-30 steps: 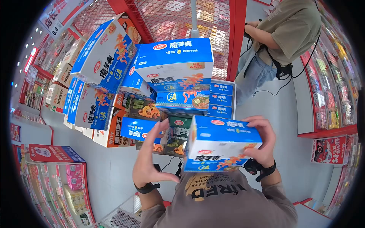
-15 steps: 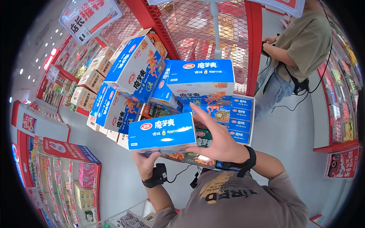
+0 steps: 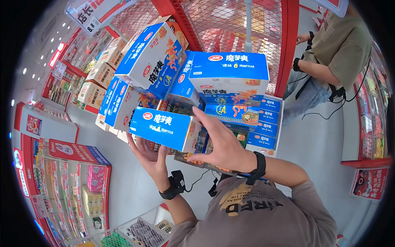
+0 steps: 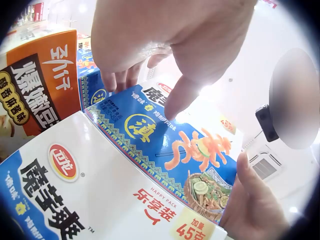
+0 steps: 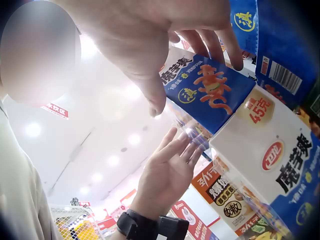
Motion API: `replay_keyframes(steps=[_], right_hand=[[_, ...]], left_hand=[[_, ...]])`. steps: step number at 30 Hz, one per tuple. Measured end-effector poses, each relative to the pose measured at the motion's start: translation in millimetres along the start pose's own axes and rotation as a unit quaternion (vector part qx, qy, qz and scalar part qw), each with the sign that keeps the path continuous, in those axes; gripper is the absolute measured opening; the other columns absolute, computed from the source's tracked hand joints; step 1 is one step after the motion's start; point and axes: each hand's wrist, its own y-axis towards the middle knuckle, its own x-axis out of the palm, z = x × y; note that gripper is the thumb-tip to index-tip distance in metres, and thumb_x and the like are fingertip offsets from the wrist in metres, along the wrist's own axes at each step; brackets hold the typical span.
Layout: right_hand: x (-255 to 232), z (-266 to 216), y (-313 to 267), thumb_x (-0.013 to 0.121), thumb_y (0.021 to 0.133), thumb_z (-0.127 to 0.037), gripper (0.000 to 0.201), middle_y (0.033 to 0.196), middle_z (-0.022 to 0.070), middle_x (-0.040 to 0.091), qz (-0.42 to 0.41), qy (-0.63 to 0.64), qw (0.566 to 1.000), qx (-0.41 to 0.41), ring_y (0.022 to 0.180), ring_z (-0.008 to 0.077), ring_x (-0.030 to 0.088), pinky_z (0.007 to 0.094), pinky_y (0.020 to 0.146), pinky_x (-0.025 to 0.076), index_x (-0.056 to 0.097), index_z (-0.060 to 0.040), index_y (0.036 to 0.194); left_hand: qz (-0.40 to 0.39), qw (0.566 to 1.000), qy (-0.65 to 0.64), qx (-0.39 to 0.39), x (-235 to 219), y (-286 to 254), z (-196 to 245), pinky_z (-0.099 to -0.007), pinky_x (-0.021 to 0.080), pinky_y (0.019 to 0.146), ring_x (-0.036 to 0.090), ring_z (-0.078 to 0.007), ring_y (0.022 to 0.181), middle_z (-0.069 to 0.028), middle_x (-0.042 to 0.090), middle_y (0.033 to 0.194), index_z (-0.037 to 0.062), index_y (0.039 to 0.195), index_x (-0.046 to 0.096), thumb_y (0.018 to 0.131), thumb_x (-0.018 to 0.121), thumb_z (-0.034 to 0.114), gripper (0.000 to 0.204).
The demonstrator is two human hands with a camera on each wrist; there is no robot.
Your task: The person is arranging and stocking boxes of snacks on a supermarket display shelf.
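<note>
A blue and white snack box [image 3: 162, 127] lies level among the display's boxes, its blue top facing up in the head view. My left hand [image 3: 154, 158] is at its near left side, thumb raised by the near edge and fingers stretched along the end. At the opposite end, my right hand [image 3: 222, 144] has its fingers extended by the box's corner and its thumb spread wide, apart from it. In the right wrist view, the left palm [image 5: 167, 172] faces the box with straight fingers. A matching box [image 3: 228, 68] stands higher, beyond my right hand.
More blue boxes [image 3: 148, 53] lean in a stack on the left, and smaller blue packs [image 3: 263, 127] fill a white tray at right. Behind rises a red mesh rack [image 3: 222, 24]. Another person [image 3: 333, 61] stands at right. A wire basket [image 3: 135, 230] is low in front.
The snack box has shifted slightly away from my body and turned a little. My left hand has loosened around it, and the right fingers have drawn back to its right end.
</note>
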Motion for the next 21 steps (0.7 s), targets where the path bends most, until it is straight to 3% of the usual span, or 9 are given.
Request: replay_keyframes(steps=[3, 5, 7, 9, 12, 15, 18, 21], right_hand=[[-9.6, 0.8, -8.1, 0.088, 0.064, -0.022, 0.109, 0.13, 0.0196, 0.048, -0.015, 0.002, 1.0, 0.015, 0.117, 0.0375, 0.049, 0.0442, 0.095, 0.045, 0.021, -0.0051, 0.149], [-24.9, -5.1, -13.8, 0.086, 0.068, -0.018, 0.094, 0.123, 0.0191, 0.054, 0.027, -0.024, 0.999, -0.015, 0.111, 0.0354, 0.054, 0.0411, 0.091, 0.048, 0.033, -0.002, 0.143], [-52.1, -3.5, -29.7, 0.083, 0.07, -0.013, 0.081, 0.116, 0.0185, 0.058, 0.051, -0.047, 0.997, -0.04, 0.105, 0.0336, 0.059, 0.039, 0.087, 0.049, 0.041, -0.0001, 0.138], [-79.7, 3.6, -51.2, 0.073, 0.075, -0.001, 0.052, 0.1, 0.0146, 0.065, 0.133, -0.053, 0.989, -0.028, 0.086, 0.024, 0.065, 0.032, 0.075, 0.052, 0.054, 0.0016, 0.123], [-119.6, 26.9, -98.3, 0.066, 0.085, -0.008, 0.023, 0.092, 0.0133, 0.067, 0.157, -0.097, 0.967, 0.175, 0.082, 0.0212, 0.065, 0.03, 0.074, 0.05, 0.063, 0.0023, 0.105], [-140.9, 66.2, -161.2, 0.067, 0.087, -0.017, 0.03, 0.102, 0.0158, 0.067, 0.016, -0.168, 0.923, 0.347, 0.089, 0.0254, 0.065, 0.0345, 0.08, 0.05, 0.062, 0.0005, 0.111], [-125.5, 91.7, -229.4, 0.068, 0.086, -0.026, 0.04, 0.112, 0.0182, 0.064, -0.036, -0.171, 0.895, 0.41, 0.102, 0.0296, 0.06, 0.0393, 0.088, 0.047, 0.061, -0.0011, 0.116], [-114.2, 93.8, -247.1, 0.07, 0.084, -0.028, 0.046, 0.115, 0.0186, 0.062, -0.064, -0.214, 0.893, 0.391, 0.11, 0.0317, 0.054, 0.0407, 0.093, 0.045, 0.059, -0.0017, 0.12]], left_hand=[[-0.005, 1.0, 0.022, 0.016, -1.0, -1.0, 3.0, -0.0422, 0.029, 0.11, 0.038, -0.0284, 0.133, -0.0185, 0.035, 0.145, 0.0045, 0.153, 0.011, 0.077, 0.067, -0.004, 0.095], [-0.009, 0.998, 0.043, 0.039, -3.8, -1.3, 0.8, -0.0392, 0.035, 0.106, 0.042, -0.0249, 0.129, -0.0152, 0.038, 0.143, 0.0056, 0.153, 0.011, 0.079, 0.065, -0.006, 0.092], [0.042, 0.992, 0.08, 0.088, -2.6, -3.0, 8.0, -0.0377, 0.036, 0.103, 0.043, -0.0254, 0.128, -0.0162, 0.042, 0.139, 0.0031, 0.151, 0.018, 0.082, 0.059, -0.003, 0.08], [0.108, 0.977, 0.134, 0.128, -5.5, -7.9, 19.8, -0.0369, 0.037, 0.099, 0.045, -0.0255, 0.125, -0.0162, 0.046, 0.134, 0.0005, 0.147, 0.025, 0.084, 0.056, 0.0, 0.071], [0.163, 0.966, 0.05, 0.193, -19.7, -20.8, 26.9, -0.0358, 0.038, 0.089, 0.048, -0.0231, 0.104, -0.0137, 0.054, 0.116, -0.0036, 0.129, 0.046, 0.084, 0.051, 0.008, 0.046], [0.086, 0.974, 0.048, 0.203, -20.8, -32.4, 26.8, -0.035, 0.038, 0.084, 0.05, -0.0235, 0.098, -0.0144, 0.056, 0.109, -0.0034, 0.12, 0.051, 0.084, 0.053, 0.016, 0.04], [0.075, 0.973, 0.078, 0.203, -4.9, -30.6, 26.7, -0.0369, 0.039, 0.078, 0.05, -0.0263, 0.092, -0.0179, 0.055, 0.101, -0.0048, 0.115, 0.051, 0.08, 0.052, 0.018, 0.042], [0.075, 0.974, 0.052, 0.209, 0.7, -26.7, 32.0, -0.0382, 0.04, 0.075, 0.05, -0.0272, 0.089, -0.0181, 0.055, 0.099, -0.0051, 0.113, 0.051, 0.08, 0.051, 0.018, 0.04]])
